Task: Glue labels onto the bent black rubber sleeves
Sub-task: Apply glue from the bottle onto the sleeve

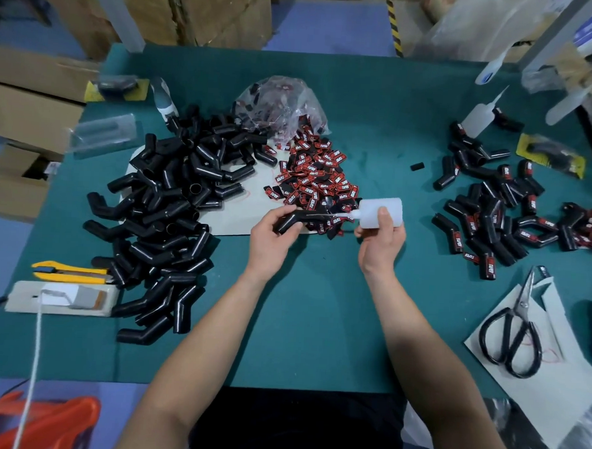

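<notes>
Teal-covered worktable (317, 320), cartons stacked behind it. Contents, left to right:
- yellow cutter (70, 273), parked at the left edge, clear of the working zone.
- unlabelled sleeves (166, 212): a large heap of bent black rubber pieces, raw stock on the left hand's side.
- clear bag (279, 101) spilling a labels heap (317, 177), red and black, at centre; the lettering appears to read "TAPER" (small, many pieces upside down).
- left hand (270, 236): fingers curled round one bent sleeve (296, 220), held over the table's middle just in front of the labels, one leg turned toward the nozzle, probably to take glue.
- right hand (382, 241): wrapped round a white glue bottle (381, 211), thumb on its side, thin nozzle aimed at the sleeve.
- labelled sleeves (491, 216): finished pile at right, kept well apart from the raw stock.
- scissors (513, 332), lying on white paper at the near right.
</notes>
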Demonstrator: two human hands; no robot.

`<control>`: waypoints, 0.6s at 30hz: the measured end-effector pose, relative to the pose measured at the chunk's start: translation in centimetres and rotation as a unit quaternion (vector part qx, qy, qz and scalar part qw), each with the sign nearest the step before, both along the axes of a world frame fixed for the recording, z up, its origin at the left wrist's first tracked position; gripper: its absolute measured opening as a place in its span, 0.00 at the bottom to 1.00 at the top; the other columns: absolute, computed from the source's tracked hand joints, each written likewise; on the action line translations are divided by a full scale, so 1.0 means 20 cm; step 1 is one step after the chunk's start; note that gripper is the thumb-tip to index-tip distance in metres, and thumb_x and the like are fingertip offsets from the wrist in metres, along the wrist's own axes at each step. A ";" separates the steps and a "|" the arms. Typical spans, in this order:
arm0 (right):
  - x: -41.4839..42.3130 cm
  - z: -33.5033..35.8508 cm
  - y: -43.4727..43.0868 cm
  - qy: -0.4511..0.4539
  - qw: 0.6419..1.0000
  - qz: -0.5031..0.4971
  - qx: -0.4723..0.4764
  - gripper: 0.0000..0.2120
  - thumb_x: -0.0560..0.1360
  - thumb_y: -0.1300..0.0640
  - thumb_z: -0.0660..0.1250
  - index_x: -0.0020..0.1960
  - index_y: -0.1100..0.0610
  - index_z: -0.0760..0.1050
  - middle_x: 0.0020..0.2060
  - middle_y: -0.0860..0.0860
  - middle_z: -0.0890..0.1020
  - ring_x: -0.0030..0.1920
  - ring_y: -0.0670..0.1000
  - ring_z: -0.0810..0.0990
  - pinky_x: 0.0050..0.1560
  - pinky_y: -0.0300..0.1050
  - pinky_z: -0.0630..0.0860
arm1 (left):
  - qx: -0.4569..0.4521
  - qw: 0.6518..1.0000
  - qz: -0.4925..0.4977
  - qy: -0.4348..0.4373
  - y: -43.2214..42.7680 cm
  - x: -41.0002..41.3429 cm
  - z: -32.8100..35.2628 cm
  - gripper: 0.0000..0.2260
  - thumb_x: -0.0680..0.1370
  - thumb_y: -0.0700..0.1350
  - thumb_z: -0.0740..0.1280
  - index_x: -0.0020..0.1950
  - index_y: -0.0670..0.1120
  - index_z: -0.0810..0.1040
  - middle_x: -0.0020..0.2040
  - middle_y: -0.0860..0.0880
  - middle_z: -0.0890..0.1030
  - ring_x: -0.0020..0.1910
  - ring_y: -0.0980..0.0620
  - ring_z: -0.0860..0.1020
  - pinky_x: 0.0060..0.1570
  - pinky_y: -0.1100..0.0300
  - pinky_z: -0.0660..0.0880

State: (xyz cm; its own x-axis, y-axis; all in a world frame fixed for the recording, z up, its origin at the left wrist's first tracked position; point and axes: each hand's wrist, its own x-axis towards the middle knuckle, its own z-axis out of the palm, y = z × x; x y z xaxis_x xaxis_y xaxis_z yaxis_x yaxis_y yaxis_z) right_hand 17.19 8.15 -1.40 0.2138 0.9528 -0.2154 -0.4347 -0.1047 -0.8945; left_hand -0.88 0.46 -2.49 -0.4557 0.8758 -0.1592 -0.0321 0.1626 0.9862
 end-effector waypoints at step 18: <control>0.00 0.01 -0.02 -0.100 0.993 -0.052 0.023 0.18 0.70 0.44 0.70 0.43 0.58 0.70 0.35 0.59 0.73 0.24 0.50 0.69 0.22 0.39 0.66 | 0.011 1.000 -0.019 0.005 -0.01 0.03 0.00 0.14 0.70 0.52 0.75 0.54 0.66 0.85 0.57 0.55 0.86 0.54 0.52 0.83 0.64 0.37 0.78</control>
